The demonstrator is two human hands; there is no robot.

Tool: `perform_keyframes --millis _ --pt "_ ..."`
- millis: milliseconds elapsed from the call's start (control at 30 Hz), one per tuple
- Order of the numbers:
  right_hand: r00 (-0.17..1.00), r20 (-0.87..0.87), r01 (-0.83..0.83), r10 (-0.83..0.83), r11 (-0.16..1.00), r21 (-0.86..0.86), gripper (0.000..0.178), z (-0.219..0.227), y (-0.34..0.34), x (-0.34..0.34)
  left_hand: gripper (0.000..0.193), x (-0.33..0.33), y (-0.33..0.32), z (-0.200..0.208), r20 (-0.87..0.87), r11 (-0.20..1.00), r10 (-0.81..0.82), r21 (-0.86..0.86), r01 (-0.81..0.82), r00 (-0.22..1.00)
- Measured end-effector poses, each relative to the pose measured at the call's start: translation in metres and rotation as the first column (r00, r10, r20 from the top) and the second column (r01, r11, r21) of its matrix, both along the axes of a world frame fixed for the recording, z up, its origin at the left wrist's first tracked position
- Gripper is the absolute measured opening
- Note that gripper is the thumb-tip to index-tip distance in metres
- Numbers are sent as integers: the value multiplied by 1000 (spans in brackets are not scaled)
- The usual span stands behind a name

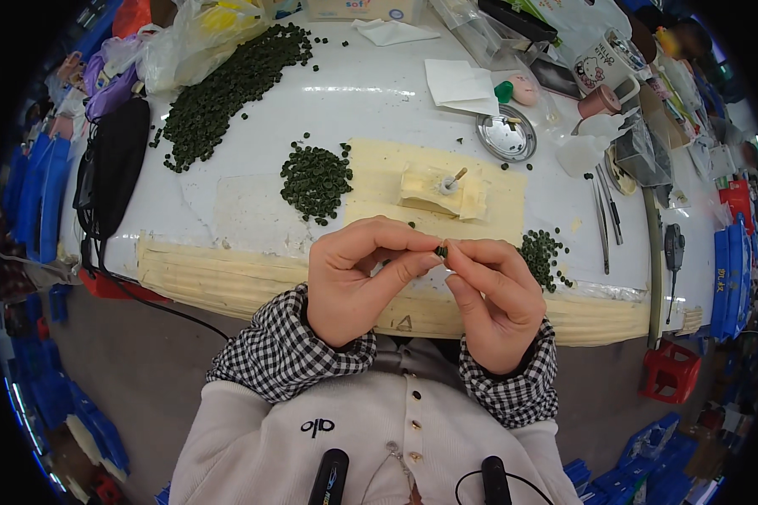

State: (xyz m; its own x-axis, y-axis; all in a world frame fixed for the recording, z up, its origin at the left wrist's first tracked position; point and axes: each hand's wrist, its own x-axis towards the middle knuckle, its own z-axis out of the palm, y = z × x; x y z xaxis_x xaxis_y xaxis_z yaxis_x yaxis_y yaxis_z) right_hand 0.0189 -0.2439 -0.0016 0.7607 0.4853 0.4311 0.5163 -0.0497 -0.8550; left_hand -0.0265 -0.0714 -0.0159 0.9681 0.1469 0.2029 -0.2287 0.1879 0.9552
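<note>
Between both hands, in front of me, is a small dark green round piece [441, 251]. My left hand [349, 273] pinches it between thumb and forefinger. My right hand [501, 299] meets it from the other side, its fingertips closed on the piece, which they mostly cover. Beyond the hands, a pale yellow block [429, 198] carries a white blob with a thin stick [456, 178] poking up. A pile of similar green pieces [316, 181] lies left of the block. A looser group of them [543, 257] sits right of my right hand.
A much larger heap of green pieces [219, 101] spreads at the far left, beside plastic bags [185, 50]. A round metal dish [506, 135], white tissue [461, 86] and tweezers [601, 223] lie to the right. A black pouch [118, 172] rests at the left edge.
</note>
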Motion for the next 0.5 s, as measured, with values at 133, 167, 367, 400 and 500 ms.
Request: perform_keyframes --millis 133,167,367,400,500 --pt "1000 11 1 -1 1000 -9 30 -1 0 0 17 0 0 0 -12 1000 -8 -10 8 1000" --pt "1000 10 0 0 1000 -9 30 -1 0 0 17 0 0 0 -12 1000 -9 -13 9 1000" --pt "1000 -10 -4 4 1000 -9 30 -1 1 0 17 1 0 -1 -23 999 -12 -32 11 1000" --pt "1000 -16 -6 6 1000 -12 30 0 1 0 17 1 0 -1 -26 999 -12 -42 11 1000" --pt "1000 4 -12 12 1000 -15 30 -1 0 1 17 0 -1 -2 -37 996 -14 -91 11 999"
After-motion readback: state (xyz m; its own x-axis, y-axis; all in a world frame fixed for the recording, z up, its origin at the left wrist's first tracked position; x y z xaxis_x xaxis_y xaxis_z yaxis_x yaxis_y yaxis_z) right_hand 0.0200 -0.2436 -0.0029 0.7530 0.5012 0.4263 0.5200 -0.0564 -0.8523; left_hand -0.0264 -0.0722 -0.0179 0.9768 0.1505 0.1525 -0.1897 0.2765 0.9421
